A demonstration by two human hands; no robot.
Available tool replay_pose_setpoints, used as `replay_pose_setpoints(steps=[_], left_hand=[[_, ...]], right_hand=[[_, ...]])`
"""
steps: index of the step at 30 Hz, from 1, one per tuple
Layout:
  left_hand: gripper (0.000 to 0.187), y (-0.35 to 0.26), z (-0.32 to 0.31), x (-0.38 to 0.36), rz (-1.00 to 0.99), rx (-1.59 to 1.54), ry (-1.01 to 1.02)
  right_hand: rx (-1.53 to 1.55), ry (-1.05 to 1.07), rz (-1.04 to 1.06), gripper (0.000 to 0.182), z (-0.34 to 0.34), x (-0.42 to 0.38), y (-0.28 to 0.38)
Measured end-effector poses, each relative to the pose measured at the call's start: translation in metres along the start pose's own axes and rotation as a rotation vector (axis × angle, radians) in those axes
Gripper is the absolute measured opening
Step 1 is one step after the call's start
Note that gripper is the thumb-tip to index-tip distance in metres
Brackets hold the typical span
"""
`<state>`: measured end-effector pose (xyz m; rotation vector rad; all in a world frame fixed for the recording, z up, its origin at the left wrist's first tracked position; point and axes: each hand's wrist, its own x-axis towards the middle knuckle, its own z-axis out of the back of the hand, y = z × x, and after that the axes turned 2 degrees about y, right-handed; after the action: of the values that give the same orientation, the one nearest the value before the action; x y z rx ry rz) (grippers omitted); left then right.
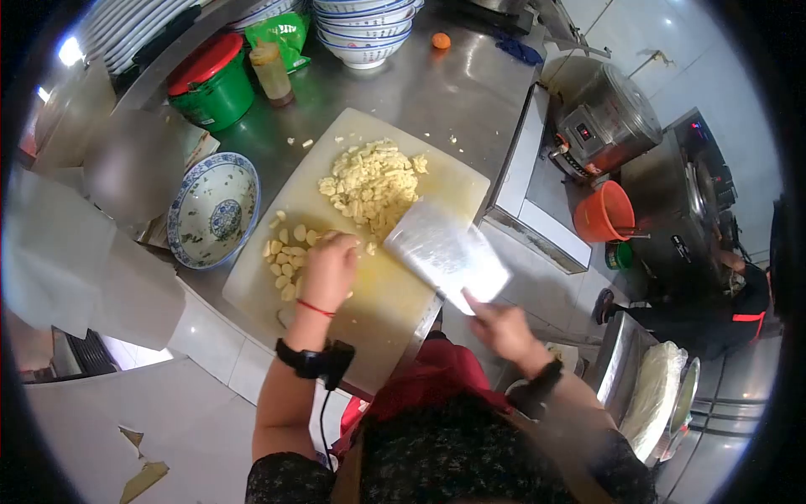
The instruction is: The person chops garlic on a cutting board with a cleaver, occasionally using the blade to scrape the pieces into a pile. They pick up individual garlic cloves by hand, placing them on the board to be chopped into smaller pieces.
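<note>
A pale cutting board (386, 311) lies on the steel counter. On its upper part is a heap of crushed pale garlic (374, 181). Whole peeled cloves (285, 265) lie at its left side. My left hand (330, 267) is over the board just right of the cloves, its fingers curled together; what they hold, if anything, is hidden. My right hand (504, 332) grips the handle of a wide cleaver (449, 252). The shiny blade is flat side up over the board's right edge, beside the crushed heap.
A blue-and-white bowl (214, 210) stands left of the board. Behind are a green tub with red lid (214, 92), a sauce bottle (273, 76), stacked bowls (365, 42) and an orange fruit (441, 40). An orange bucket (604, 212) and another person (714, 311) are at right.
</note>
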<state>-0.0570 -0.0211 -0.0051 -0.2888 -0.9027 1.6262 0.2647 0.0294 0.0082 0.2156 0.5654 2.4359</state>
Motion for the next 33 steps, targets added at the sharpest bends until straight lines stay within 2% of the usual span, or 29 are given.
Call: replay_pose_setpoints(steps=[1, 4, 6, 9, 10, 12, 13, 14, 17, 19, 22, 25, 27, 28, 30, 33], left_hand=[[0.016, 0.006, 0.009, -0.005, -0.002, 0.003, 0.008], [0.018, 0.024, 0.029, -0.015, 0.088, 0.113, 0.006], [0.018, 0.026, 0.034, -0.022, 0.065, 0.144, 0.059], [0.020, 0.023, 0.035, -0.028, 0.100, 0.183, 0.083], [0.019, 0.022, 0.035, -0.032, 0.105, 0.212, 0.112], [0.018, 0.022, 0.032, -0.034, 0.115, 0.210, 0.107], [0.017, 0.021, 0.029, -0.034, 0.121, 0.208, 0.101], [0.017, 0.021, 0.023, -0.034, 0.116, 0.209, 0.099], [0.014, 0.008, 0.008, -0.028, 0.080, 0.106, 0.258], [0.005, 0.002, -0.025, -0.022, -0.069, -0.061, 0.176], [0.003, -0.011, -0.067, -0.009, -0.173, -0.145, 0.183], [0.007, -0.026, -0.062, 0.006, -0.181, -0.178, 0.158], [0.023, -0.033, -0.041, 0.018, 0.056, -0.153, 0.142], [0.023, -0.038, -0.034, 0.027, 0.049, -0.148, 0.147], [0.041, -0.044, -0.023, 0.048, -0.279, 0.334, -0.005], [0.050, -0.023, -0.029, 0.064, -0.179, 0.414, 0.103]], right_hand=[[-0.084, 0.154, -0.029, 0.064, -0.037, -0.005, -0.019], [-0.091, 0.112, 0.034, 0.064, -0.010, -0.012, -0.010], [-0.074, 0.169, -0.049, 0.065, -0.010, -0.055, -0.010], [-0.110, 0.220, -0.065, 0.063, 0.005, -0.068, -0.025], [-0.108, 0.225, -0.066, 0.063, 0.014, -0.061, -0.015], [-0.231, 0.378, -0.125, 0.061, 0.029, -0.027, -0.002], [-0.161, 0.206, -0.008, 0.059, 0.024, -0.007, -0.005], [-0.162, 0.201, -0.008, 0.059, 0.031, 0.015, 0.001], [-0.254, 0.213, -0.041, 0.056, 0.053, 0.053, 0.020], [-0.268, 0.151, -0.080, 0.055, 0.059, 0.053, 0.016], [-0.321, 0.168, -0.107, 0.055, 0.059, 0.049, 0.012], [-0.342, 0.140, -0.130, 0.056, 0.058, 0.053, 0.010], [-0.353, 0.111, -0.105, 0.057, 0.060, 0.055, 0.010], [-0.363, 0.087, -0.082, 0.057, 0.060, 0.055, 0.011], [-0.372, 0.057, -0.062, 0.057, 0.059, 0.053, 0.014], [-0.392, 0.026, -0.046, 0.057, 0.058, 0.046, 0.013]])
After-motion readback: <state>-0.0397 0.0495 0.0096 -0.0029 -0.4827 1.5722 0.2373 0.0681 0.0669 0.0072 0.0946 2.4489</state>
